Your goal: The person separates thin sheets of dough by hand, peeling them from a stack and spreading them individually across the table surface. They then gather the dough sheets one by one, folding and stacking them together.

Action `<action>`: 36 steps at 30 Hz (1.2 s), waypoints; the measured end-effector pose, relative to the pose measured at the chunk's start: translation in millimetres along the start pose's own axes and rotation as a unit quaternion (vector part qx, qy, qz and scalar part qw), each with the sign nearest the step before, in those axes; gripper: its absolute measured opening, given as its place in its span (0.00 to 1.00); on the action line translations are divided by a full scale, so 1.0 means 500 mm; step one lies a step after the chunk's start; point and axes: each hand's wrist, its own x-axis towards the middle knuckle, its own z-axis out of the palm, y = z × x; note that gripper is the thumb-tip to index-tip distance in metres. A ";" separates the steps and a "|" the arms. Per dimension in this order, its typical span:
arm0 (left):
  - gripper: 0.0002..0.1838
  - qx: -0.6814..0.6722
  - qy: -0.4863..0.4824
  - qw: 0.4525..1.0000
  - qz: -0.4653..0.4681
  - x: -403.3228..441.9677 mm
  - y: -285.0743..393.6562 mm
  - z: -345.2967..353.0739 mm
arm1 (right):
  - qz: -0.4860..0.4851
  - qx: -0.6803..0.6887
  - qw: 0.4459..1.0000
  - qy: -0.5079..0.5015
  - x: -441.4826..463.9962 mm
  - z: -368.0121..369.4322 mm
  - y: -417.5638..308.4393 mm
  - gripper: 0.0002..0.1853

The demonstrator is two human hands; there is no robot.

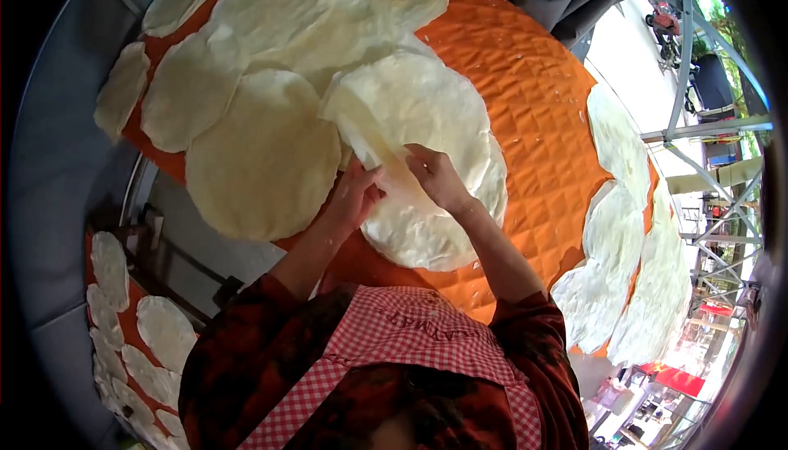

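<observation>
My left hand (357,191) and my right hand (437,176) both pinch a thin, pale, slightly see-through dough sheet (379,148). It is partly lifted and folded between them. Beneath it lies a stack of round dough sheets (427,241) on an orange quilted cover (529,167). Left of my left hand, another large round dough sheet (261,158) lies flat. The fingertips of my left hand are partly hidden by the lifted sheet.
Several overlapping dough sheets (304,19) cover the far left of the orange surface. More sheets (611,236) hang over its right edge. Smaller rounds (164,331) lie on another orange surface at lower left. Metal frame poles (685,56) stand on the right.
</observation>
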 end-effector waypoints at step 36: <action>0.21 0.768 0.011 0.591 0.247 -0.073 -0.045 -0.222 | 0.079 -0.148 0.844 0.509 -0.425 -0.852 0.502 0.12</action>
